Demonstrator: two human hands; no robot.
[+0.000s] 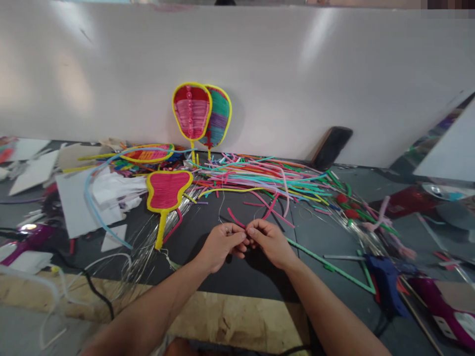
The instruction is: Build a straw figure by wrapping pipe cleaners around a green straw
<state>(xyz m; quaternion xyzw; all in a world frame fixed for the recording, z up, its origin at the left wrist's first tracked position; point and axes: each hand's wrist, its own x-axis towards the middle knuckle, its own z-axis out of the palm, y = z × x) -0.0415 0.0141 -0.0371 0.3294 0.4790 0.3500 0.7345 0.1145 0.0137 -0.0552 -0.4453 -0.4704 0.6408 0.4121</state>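
Note:
My left hand (225, 244) and my right hand (270, 241) meet above the dark tabletop, fingertips pinched close together. A dark pink pipe cleaner (236, 218) comes out from between them, its lower end hidden by the fingers. A thin bare wire (222, 200) rises beside the left hand; whether the fingers grip it too is unclear. Left of my hands lies a small pink fan (168, 192) with a yellow edge and handle. Beyond them spreads a pile of many-coloured pipe cleaners (256, 175).
Two finished-looking fans (191, 111) lean on the white board (282, 64), near a black phone (332, 146). At right are a blue glue gun (386, 282), a bent green pipe cleaner (326, 264) and a red can (411, 198). Loose wires (143, 262) lie left.

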